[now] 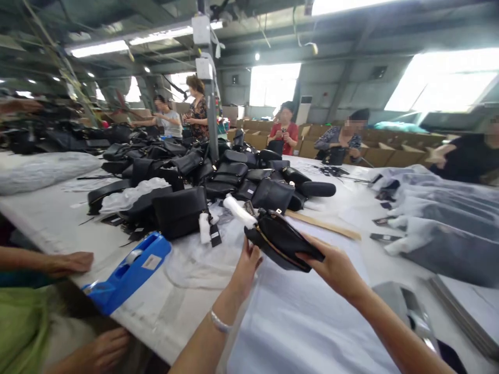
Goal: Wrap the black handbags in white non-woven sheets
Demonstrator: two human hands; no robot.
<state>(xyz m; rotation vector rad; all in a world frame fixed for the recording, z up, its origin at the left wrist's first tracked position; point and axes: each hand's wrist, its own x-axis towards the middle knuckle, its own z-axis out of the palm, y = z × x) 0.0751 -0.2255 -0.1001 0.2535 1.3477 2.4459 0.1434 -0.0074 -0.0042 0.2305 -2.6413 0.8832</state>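
Between my two hands a black handbag (284,236) with a gold-coloured zipper is held tilted above the table. My left hand (249,259) grips its left end, close to a white wrapped piece (239,210) and a dark tag. My right hand (329,262) is closed around the bag's right end, thumb on top. Below the bag lies a sheet of white wrapping (296,317). A large pile of black bags (230,171) covers the table just beyond, some with white wrapping and tags.
A blue tape dispenser (132,270) stands at left, near a co-worker's hand (74,264). A grey tape dispenser (409,311) and a stack of boards (463,311) are at right. Wrapped bags (448,249) line the right side. A metal post (212,114) rises behind the pile; several co-workers are beyond.
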